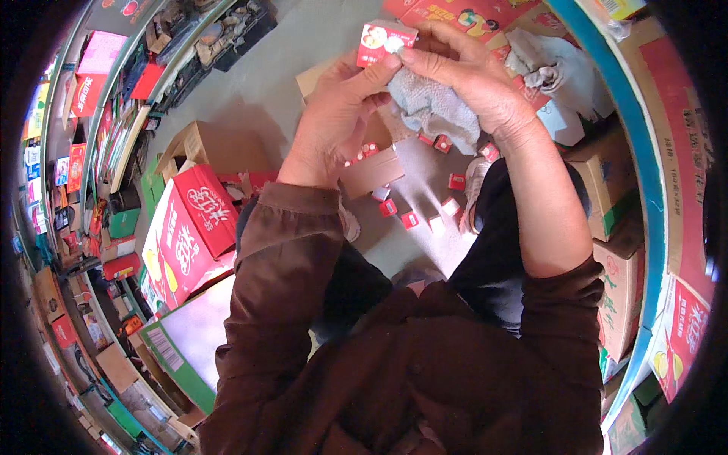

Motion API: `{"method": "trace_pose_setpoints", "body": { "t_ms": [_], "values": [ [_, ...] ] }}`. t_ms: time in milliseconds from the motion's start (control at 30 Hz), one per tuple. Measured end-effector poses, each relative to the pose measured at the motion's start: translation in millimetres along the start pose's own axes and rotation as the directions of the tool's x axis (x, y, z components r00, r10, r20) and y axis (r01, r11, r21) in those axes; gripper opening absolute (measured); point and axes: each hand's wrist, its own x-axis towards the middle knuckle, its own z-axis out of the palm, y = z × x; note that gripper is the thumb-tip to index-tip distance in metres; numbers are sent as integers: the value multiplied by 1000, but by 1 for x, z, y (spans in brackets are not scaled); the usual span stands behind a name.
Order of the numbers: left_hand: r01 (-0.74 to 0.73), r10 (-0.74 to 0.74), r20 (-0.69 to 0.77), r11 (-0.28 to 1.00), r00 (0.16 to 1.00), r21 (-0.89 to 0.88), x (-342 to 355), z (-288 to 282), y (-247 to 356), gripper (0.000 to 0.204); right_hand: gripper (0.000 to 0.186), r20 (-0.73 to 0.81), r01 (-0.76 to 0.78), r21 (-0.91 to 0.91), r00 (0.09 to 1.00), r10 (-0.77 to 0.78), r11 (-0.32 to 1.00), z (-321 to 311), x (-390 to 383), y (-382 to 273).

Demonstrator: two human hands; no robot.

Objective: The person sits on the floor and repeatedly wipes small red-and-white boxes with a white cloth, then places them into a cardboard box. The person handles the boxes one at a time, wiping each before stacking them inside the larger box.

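Note:
Up at the top middle, both hands hold a small flat red box (371,54) with a round picture on it. My left hand (334,114) grips its lower left side, thumb on the front. My right hand (485,87) is closed at its right, thumb tip against the box's edge. A grey terry cloth (432,102) hangs down from under my right fingers. Below, an open cardboard box (375,174) on the floor holds several small red and white pieces. Several little red boxes (409,220) lie scattered between my feet.
Crowded shelves (91,136) curve along the left side. Beside my left leg stand a large red carton (205,208) and a brown carton (227,148). A crumpled grey rag (542,64) lies over cartons at the upper right. A blue shelf edge (652,250) runs down the right.

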Motion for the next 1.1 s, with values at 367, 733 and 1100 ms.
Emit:
{"method": "trace_pose_setpoints", "body": {
  "t_ms": [367, 733, 1100],
  "values": [
    [-266, 233, 136, 910, 963, 320, 5, -15, 19, 33, 52, 54, -9, -262, 998, 24, 965, -2, -1, 2],
    [-76, 130, -102, 904, 986, 420, 27, -52, 17, 32, 37, -128, -82, -14, 989, 79, 997, -15, 2, -6],
    [350, -134, -382, 737, 914, 578, 73, -150, -79, 33, 48, -213, -113, -161, 974, 78, 980, -22, -5, -8]
  ]
}}
